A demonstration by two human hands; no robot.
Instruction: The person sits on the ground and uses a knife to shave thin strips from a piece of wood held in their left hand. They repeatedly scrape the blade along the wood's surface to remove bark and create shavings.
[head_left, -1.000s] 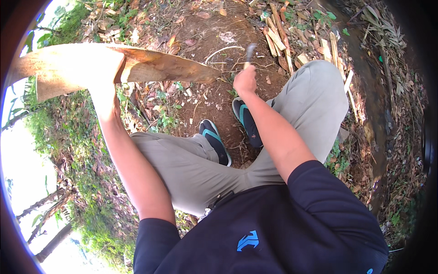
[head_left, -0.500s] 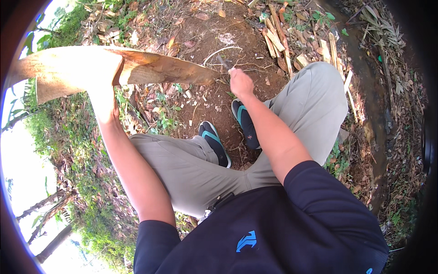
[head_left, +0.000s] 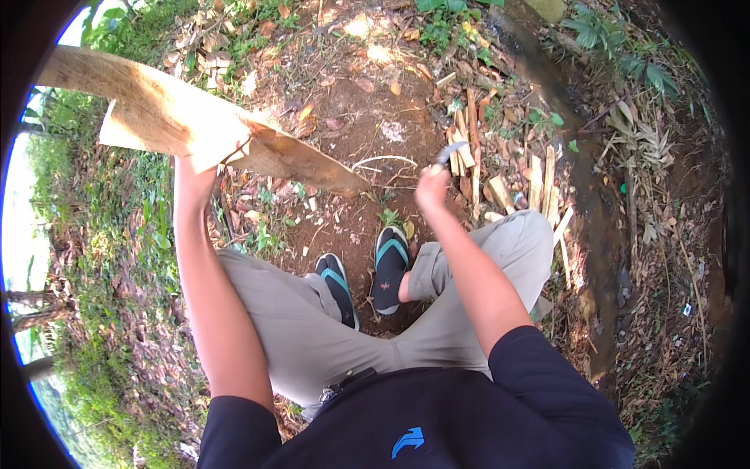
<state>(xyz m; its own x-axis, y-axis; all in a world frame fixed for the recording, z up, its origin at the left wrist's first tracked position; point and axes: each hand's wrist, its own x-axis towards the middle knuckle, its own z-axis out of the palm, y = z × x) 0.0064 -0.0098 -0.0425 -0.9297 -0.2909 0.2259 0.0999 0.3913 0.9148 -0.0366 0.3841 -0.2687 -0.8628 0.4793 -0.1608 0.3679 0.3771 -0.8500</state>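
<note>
My left hand (head_left: 195, 176) grips a long, tan, board-like piece (head_left: 301, 160) from below, its fingers hidden behind the bright surface. Whether the piece is wood or stiff bark I cannot tell. It slants from the upper left down to the middle, where its narrow end seems to meet the dirt; a broad flap stands out near my hand. My right hand (head_left: 432, 190) is closed round the handle of a small knife with a curved blade (head_left: 451, 150). The blade points up and right, apart from the tan piece.
Split wood sticks (head_left: 541, 184) lie beyond and beside my right knee. My sandalled feet (head_left: 388, 270) stand on bare brown soil (head_left: 375, 109). A narrow muddy channel (head_left: 605, 313) runs along the right, with dry leaves past it. Green plants (head_left: 101, 313) cover the left side.
My right hand with the knife has swung right, away from the tan piece's end. The view has shifted, so the tan piece and my feet sit lower in it.
</note>
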